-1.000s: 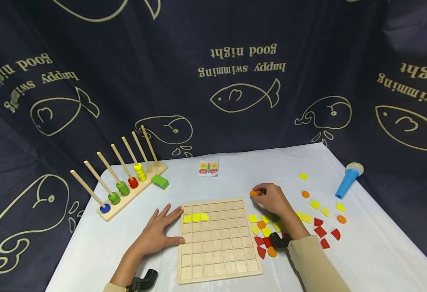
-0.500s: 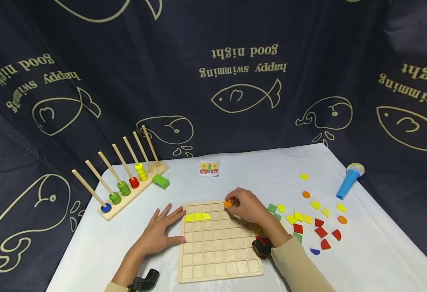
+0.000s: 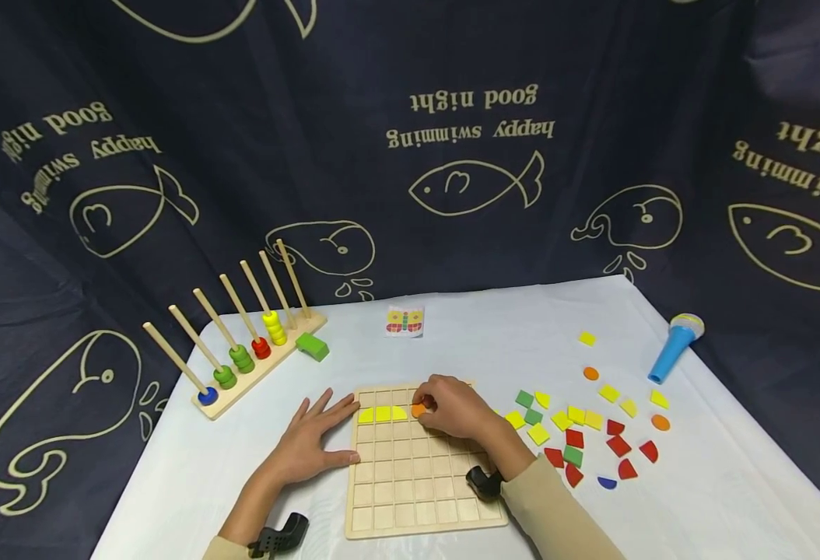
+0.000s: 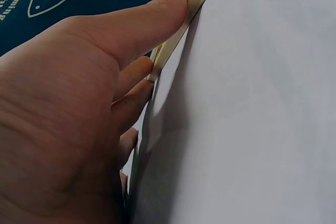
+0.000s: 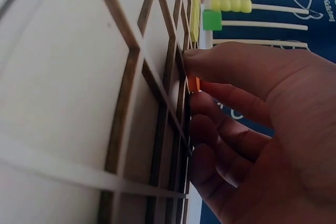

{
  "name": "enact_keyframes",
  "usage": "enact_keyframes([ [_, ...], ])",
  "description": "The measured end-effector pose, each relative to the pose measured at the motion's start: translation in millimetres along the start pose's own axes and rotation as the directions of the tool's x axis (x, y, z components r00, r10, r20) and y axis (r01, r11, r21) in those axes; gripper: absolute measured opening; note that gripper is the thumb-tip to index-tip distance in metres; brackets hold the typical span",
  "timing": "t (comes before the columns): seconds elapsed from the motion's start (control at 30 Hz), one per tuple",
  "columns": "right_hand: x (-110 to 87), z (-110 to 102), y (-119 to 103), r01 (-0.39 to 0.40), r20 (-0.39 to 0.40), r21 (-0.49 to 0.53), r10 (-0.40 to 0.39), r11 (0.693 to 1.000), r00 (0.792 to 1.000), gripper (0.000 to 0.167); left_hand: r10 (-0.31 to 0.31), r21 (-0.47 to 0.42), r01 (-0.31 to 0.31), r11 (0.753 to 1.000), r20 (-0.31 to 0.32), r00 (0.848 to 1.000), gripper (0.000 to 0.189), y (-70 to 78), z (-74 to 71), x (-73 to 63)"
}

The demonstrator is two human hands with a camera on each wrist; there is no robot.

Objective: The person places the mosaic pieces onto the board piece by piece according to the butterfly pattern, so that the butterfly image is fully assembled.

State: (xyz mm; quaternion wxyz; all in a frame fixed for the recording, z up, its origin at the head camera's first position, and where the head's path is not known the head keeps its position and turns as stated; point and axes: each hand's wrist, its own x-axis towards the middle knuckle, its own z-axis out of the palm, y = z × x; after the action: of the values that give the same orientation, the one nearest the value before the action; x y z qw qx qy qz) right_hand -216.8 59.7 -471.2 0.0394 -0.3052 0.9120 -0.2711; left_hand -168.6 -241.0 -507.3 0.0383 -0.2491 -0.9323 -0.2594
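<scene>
A wooden grid board lies on the white table, with a row of yellow pieces in its second row from the back. Right of that row, my right hand pinches a small orange round piece at the board. In the right wrist view the thumb and fingers meet at the grid, and only a sliver of the orange piece shows. My left hand lies with spread, straight fingers against the board's left edge; the left wrist view shows its thumb touching the wooden side.
Loose yellow, red, green, orange and blue pieces are scattered right of the board. A blue toy microphone lies far right. Back left stands a peg rack with coloured beads, a green block beside it. A butterfly picture card lies behind the board.
My right hand has carried the orange round piece leftward from beyond the board's back right corner to the second row, beside the yellow pieces. The left hand has stayed at the board's edge.
</scene>
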Motion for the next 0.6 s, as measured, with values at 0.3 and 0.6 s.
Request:
enact_keyframes([
  [0.3, -2.2, 0.4, -1.2, 0.008, -0.003, 0.002, -0.008, 1.0, 1.0, 0.019, -0.023, -0.003, 0.023, 1.0, 0.009, 1.0, 0.084, 1.3, 0.2, -0.5],
  [0.6, -3.5, -2.7, -1.3, 0.011, 0.002, -0.009, -0.011, 1.0, 1.0, 0.021, -0.035, -0.014, 0.035, 0.999, 0.016, 0.999, 0.085, 2.1, -1.0, -0.5],
])
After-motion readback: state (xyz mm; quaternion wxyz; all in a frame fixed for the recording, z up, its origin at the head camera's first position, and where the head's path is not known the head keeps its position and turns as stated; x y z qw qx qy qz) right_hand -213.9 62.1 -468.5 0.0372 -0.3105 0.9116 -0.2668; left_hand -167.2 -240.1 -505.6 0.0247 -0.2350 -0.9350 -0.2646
